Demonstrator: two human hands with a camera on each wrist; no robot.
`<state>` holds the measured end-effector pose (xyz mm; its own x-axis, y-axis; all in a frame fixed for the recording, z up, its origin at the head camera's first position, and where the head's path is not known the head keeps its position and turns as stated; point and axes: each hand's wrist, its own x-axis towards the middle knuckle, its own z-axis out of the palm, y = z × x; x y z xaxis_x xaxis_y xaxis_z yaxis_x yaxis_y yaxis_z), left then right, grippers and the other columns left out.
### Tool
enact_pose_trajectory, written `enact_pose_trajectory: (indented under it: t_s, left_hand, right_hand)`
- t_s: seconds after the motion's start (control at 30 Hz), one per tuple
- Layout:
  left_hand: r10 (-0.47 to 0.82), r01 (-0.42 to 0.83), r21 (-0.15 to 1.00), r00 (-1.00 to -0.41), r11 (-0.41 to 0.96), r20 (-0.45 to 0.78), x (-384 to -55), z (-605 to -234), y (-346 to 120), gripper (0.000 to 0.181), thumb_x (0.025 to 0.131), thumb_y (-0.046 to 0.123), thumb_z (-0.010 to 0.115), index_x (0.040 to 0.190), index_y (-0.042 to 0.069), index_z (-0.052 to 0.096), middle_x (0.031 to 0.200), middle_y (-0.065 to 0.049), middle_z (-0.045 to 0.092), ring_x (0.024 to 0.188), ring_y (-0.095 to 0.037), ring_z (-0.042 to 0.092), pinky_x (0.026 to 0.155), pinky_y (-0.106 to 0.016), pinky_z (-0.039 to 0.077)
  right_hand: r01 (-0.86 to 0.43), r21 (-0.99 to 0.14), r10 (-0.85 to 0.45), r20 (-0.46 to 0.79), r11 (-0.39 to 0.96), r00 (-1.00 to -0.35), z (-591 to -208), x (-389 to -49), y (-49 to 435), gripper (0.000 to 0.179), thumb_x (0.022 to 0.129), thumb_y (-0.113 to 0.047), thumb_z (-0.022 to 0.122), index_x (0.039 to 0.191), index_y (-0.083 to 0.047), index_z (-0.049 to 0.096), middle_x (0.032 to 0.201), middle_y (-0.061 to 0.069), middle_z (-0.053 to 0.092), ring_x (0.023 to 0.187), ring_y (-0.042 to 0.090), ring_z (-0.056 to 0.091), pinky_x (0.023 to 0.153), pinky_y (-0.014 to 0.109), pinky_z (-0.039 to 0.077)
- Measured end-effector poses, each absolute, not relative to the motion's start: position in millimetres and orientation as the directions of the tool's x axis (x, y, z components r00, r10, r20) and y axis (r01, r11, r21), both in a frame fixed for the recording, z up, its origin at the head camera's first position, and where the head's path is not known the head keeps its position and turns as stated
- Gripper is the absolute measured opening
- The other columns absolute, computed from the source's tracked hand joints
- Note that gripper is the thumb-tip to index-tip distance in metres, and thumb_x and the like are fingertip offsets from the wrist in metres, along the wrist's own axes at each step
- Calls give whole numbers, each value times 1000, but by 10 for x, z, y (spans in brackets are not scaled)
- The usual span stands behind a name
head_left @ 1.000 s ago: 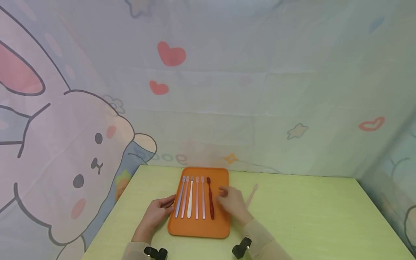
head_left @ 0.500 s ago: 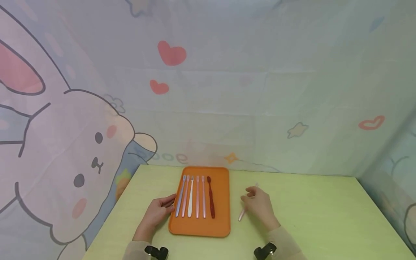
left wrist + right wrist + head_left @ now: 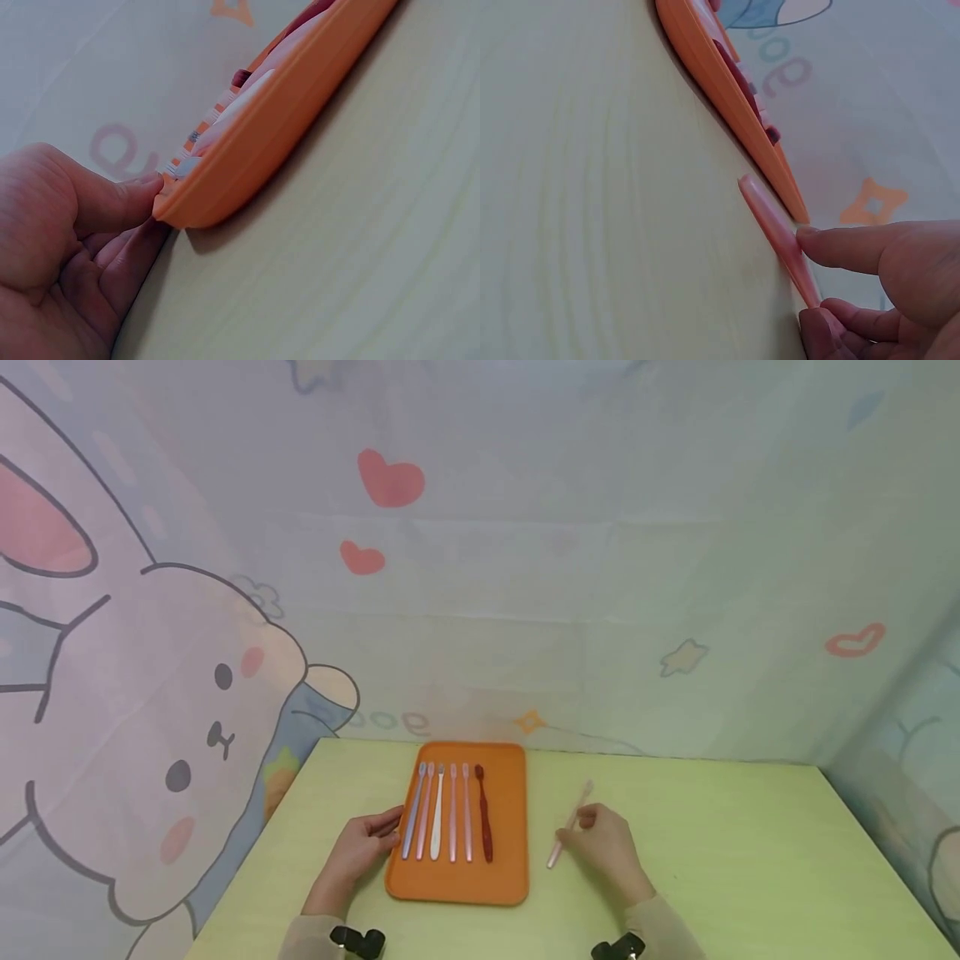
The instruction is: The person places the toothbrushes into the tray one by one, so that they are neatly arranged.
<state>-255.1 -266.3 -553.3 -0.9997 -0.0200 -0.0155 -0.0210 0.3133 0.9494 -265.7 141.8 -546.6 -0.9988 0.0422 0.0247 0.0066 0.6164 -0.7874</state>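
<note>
An orange tray [image 3: 457, 887] lies on the table with several toothbrushes side by side in it. Among them are a bluish toothbrush [image 3: 411, 825] at the left, a white toothbrush [image 3: 436, 827] and a dark red toothbrush [image 3: 484, 827] at the right. My left hand [image 3: 360, 853] grips the tray's left edge, thumb on the rim in the left wrist view. Right of the tray, my right hand [image 3: 609, 850] pinches a pink toothbrush [image 3: 554, 855] between thumb and fingers. Its handle [image 3: 769, 217] points towards me, and its head points to the back wall.
The light green table [image 3: 750, 860] stretches away to the right. A cloth backdrop [image 3: 525, 568] with cartoon prints hangs along its back edge. The tray's right part holds bare surface beside the dark red toothbrush.
My right hand has moved right, from over the tray to the pink toothbrush on the table, and has taken hold of it. My left hand stays at the tray.
</note>
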Motion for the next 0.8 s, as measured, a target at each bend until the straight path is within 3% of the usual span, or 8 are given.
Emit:
enact_pose_trajectory:
  t_s: [0.4, 0.8]
  left_hand:
    - [-40, -56, 927, -998, 370, -45, -2492, -5550, -2722, 49, 95, -4, 71, 144, -3, 65, 138, -21, 68, 137, -38, 59, 117, -54, 43]
    - [-39, -56, 934, -998, 353, -45, -2499, -5536, -2713, 48, 95, -5, 70, 143, -5, 65, 139, -23, 67, 138, -39, 58, 117, -55, 42]
  right_hand:
    - [22, -765, 34, 0, 644, -999, -5401, -2484, 1401, 54, 80, -23, 88, 121, 8, 70, 105, 13, 73, 97, 29, 69, 87, 50, 59]
    - [10, -793, 33, 13, 609, -999, -5322, -2452, 1429, 54, 75, -2, 78, 126, 12, 65, 101, 13, 74, 87, 25, 70, 71, 37, 61]
